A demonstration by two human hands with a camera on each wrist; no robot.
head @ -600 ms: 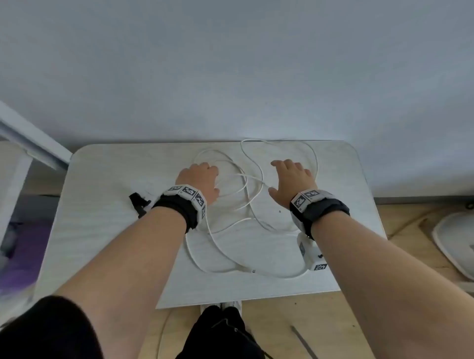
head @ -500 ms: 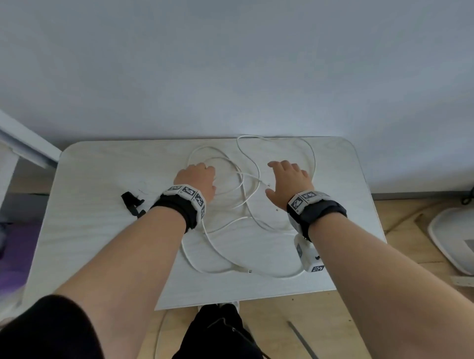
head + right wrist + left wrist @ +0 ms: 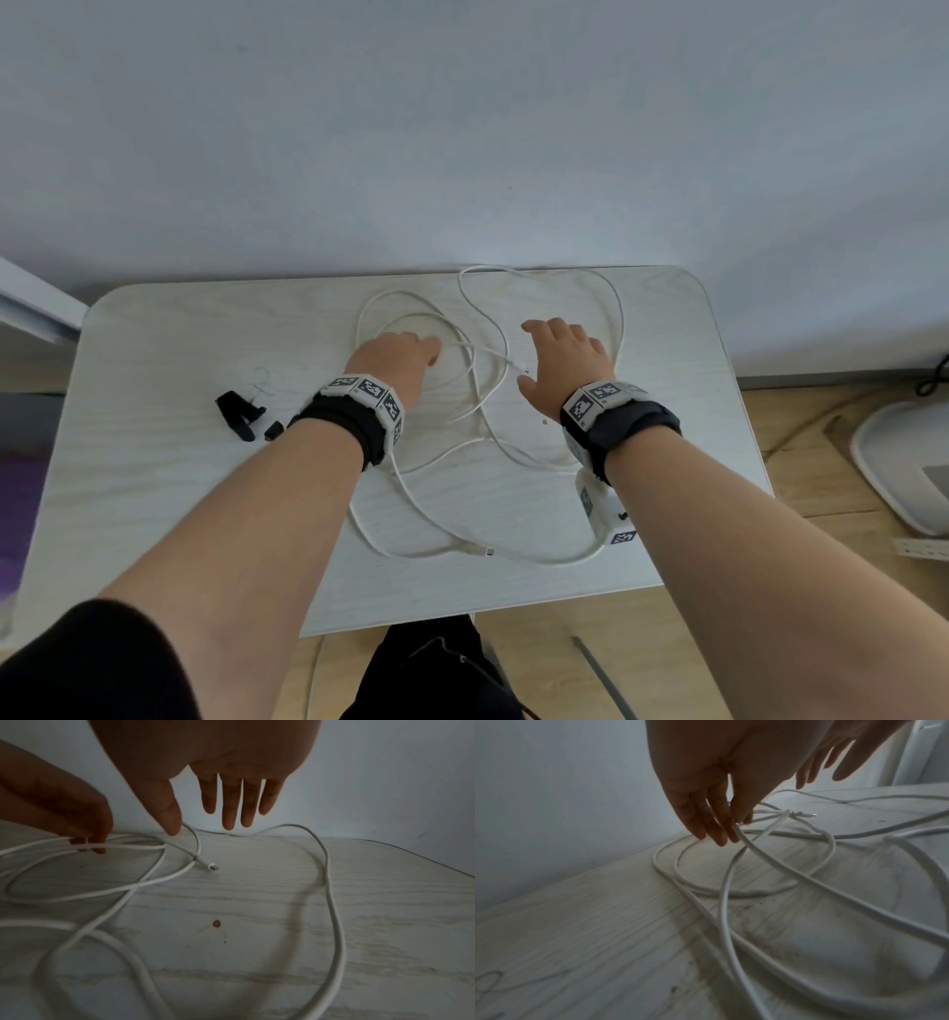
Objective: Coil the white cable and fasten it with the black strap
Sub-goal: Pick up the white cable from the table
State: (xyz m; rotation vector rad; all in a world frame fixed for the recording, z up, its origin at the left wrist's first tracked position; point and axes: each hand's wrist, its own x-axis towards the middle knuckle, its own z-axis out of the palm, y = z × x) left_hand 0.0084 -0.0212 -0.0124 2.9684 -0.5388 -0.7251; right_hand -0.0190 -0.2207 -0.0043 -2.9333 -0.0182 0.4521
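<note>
Head view: my left hand [image 3: 398, 360] pinches a strand of the white cable [image 3: 477, 411] sprawled mid-table [image 3: 154, 488], right hand [image 3: 562, 367] spread above its plug, which I should gather first; black strap [image 3: 239, 411] waits by the left edge.

Loose loops of the white cable [image 3: 482, 411] sprawl over the middle of the table [image 3: 154, 488], from the far edge to the near edge, so anything sliding across there snags a strand. Both hands sit in that tangle: the left hand [image 3: 395, 360] with fingertips among the loops, the right hand [image 3: 565, 360] spread flat just above. Left of the cable is bare tabletop, broken only by the black strap [image 3: 239, 413]. A wall [image 3: 462, 128] blocks everything behind the table.
</note>
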